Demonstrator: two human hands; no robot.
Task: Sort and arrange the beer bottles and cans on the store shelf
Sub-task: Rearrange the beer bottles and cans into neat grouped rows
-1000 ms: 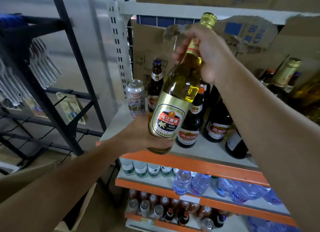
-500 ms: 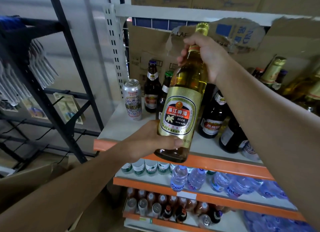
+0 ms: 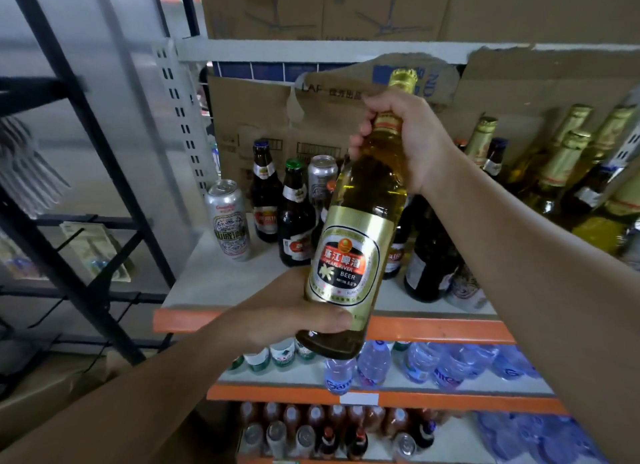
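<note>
Before shelf (image 3: 214,280), bottle (image 3: 356,242) slightly lower now

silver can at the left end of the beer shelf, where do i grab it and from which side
Wrap the round middle of the silver can from the front left: it stands upright, with bare shelf there, while dark bottles crowd its right. The left hand and right hand hold the gold-label bottle, so free one first.

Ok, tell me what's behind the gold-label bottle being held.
Behind the gold-label bottle stand dark beer bottles and a silver can on the shelf. It covers parts of them; how many stand directly behind cannot be seen.
</note>
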